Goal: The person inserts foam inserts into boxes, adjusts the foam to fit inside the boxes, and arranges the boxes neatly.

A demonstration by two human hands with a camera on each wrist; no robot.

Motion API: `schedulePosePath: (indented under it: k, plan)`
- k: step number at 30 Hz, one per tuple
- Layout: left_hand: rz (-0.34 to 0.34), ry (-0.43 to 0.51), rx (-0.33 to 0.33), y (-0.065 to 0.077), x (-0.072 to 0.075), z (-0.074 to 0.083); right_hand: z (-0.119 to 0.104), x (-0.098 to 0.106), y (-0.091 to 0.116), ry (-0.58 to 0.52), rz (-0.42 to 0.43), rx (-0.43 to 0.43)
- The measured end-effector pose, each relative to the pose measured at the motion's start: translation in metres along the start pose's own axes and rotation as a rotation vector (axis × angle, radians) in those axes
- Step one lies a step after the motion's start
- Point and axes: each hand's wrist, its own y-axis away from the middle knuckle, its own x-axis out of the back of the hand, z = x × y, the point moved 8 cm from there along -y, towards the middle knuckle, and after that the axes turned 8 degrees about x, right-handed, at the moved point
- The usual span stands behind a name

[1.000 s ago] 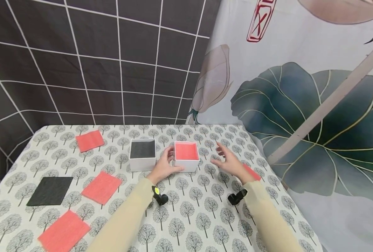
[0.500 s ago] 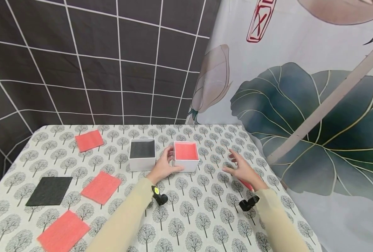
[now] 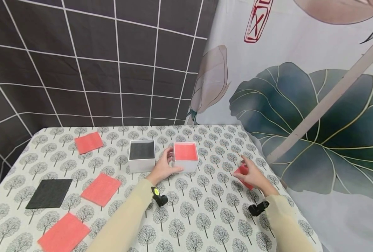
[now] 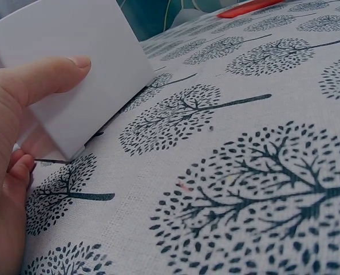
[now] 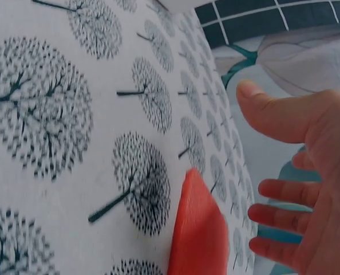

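Note:
My left hand (image 3: 162, 169) holds the near left corner of a small white box (image 3: 186, 166) whose inside shows red. In the left wrist view its thumb (image 4: 55, 78) lies along one wall, with the other fingers around the side. At the table's right, my right hand (image 3: 254, 175) hovers over a red cloth square (image 3: 243, 170), partly hiding it. Its fingers are spread and nothing is between them. The right wrist view shows that red cloth (image 5: 201, 235) below the thumb and fingertips.
A second white box (image 3: 142, 164) with black inside stands just left of my left hand. Farther left lie a black cloth square (image 3: 49, 193) and red cloth squares (image 3: 101, 189), including one near the front (image 3: 64, 233) and one at the back (image 3: 89, 142). Tree-printed cloth (image 3: 186, 217) covers the table.
My right hand has moved right and toward me, away from the boxes, to above the red cloth on the right. The left hand has stayed on the box.

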Motion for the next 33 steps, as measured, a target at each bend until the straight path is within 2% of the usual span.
schedulePosePath:
  k: [6,11,14,19,21,25,33]
  plan:
    - [-0.001,-0.002,0.002,-0.001,0.000,0.000,0.017,0.002,0.006,0.127,-0.022,-0.062]
    - [0.006,-0.011,0.002,0.000,0.000,0.000,0.030,0.000,0.009,0.173,-0.045,-0.110]
    - [0.001,-0.012,-0.014,0.006,0.000,0.009,0.038,-0.002,0.012,0.181,-0.070,-0.156]
    - [-0.003,-0.005,-0.009,0.005,0.000,0.008,0.051,-0.004,0.017,0.201,-0.084,-0.204]
    - [0.004,0.000,-0.012,0.000,0.001,0.000,0.055,-0.005,0.018,0.208,-0.083,-0.220]
    - [0.002,0.003,-0.018,0.001,0.001,0.002,0.060,-0.007,0.019,0.219,-0.103,-0.250]
    - [-0.003,0.012,-0.030,0.001,0.002,0.001,0.060,-0.009,0.018,0.173,-0.134,-0.265]
